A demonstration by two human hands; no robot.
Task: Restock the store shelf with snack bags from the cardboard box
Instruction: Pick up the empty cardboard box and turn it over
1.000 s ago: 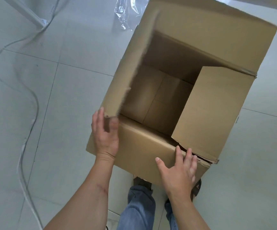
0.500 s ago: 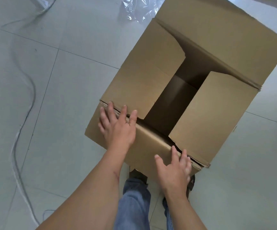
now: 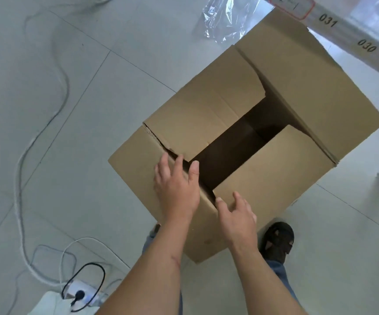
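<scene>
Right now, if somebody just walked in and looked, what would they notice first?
First, the big cardboard box on the floor in the middle, two flaps folded in with a dark gap between them. Next, the left hand and right hand at its near edge, fingers spread on the cardboard. Then the crinkly clear plastic behind the box and the power strip with cables at bottom left.

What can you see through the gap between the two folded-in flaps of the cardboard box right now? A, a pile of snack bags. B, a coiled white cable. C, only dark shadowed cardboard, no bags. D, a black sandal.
C: the opening of the cardboard box between the left flap and the right flap shows only dark interior, with no snack bags visible there.
</scene>
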